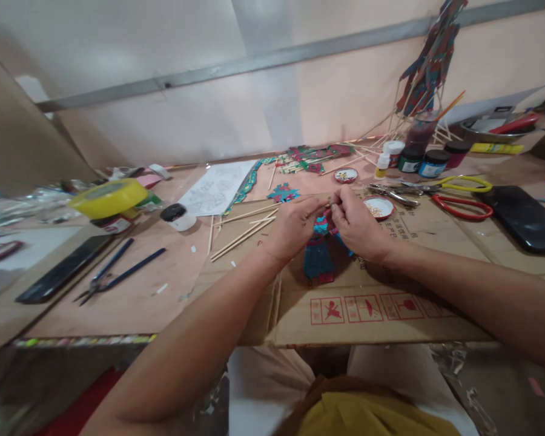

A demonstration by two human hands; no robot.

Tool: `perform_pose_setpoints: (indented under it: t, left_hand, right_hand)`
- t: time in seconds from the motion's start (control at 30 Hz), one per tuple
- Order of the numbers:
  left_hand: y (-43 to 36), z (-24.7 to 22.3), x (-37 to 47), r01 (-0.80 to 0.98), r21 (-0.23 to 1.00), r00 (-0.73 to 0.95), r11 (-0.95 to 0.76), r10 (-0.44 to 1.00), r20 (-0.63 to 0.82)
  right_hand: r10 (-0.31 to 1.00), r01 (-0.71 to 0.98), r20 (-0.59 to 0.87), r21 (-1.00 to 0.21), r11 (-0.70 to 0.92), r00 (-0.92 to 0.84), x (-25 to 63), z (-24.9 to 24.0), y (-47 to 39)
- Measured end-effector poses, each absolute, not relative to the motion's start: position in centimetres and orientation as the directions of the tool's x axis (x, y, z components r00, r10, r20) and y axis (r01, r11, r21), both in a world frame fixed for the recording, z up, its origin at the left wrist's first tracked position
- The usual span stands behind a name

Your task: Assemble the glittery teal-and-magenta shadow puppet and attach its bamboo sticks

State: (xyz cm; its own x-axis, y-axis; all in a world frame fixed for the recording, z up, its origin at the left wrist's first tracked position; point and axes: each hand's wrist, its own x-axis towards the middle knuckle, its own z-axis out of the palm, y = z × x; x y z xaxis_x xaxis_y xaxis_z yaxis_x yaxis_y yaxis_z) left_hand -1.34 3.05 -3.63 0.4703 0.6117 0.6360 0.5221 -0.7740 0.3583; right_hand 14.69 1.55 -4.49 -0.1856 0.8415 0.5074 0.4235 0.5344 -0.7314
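Note:
My left hand [295, 225] and my right hand [358, 225] meet fingertip to fingertip above a flattened cardboard sheet [372, 284]. A blue and pink painted cut-out figure [318, 260] shows just below them, its upper part hidden by the fingers. The left fingers are closed at the top of this figure. My right thumb and forefinger are pinched together; whatever small thing lies between them is too hidden to name. Near the right hand stands a small dish of beads [379, 208]. To the left of my left hand lie several bamboo sticks [240, 239].
Pliers [111, 275], a white jar with a black lid [178, 217] and yellow tape [108, 197] lie left. Behind are a line drawing [215, 184] and painted pieces [315, 157]. On the right are paint jars [433, 163], scissors [463, 206] and a phone [524, 219].

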Motion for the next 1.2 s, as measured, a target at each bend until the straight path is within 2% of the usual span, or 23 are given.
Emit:
perform_pose_setpoints:
  t: [0.23,0.53,0.73,1.0,1.2]
  left_hand:
    - [3.1,-3.4,-1.3,0.526,0.405,0.460,-0.748,0.651,0.603]
    - [3.1,-2.8,-1.4,0.562,0.350,0.526,-0.749,0.651,0.548]
    - [3.3,-3.2,-1.5,0.542,0.325,0.524,-0.775,0.614,0.590]
    - [3.0,-3.3,-1.5,0.544,0.292,0.524,-0.787,0.590,0.614]
    - [3.0,-3.3,-1.4,0.546,0.329,0.513,-0.770,0.618,0.595]
  right_hand:
    - [0.813,0.481,0.545,-0.668,0.568,-0.205,14.9,-4.3,1.9]
    - [0.774,0.522,0.583,-0.594,0.613,-0.246,15.3,-4.1,2.1]
    - [0.799,0.519,0.554,-0.624,0.585,-0.234,15.2,-4.2,1.8]
    - [0.847,0.426,0.489,-0.734,0.530,-0.211,14.8,-4.3,1.4]
    - [0.834,0.423,0.522,-0.724,0.544,-0.179,14.7,-4.5,1.6]
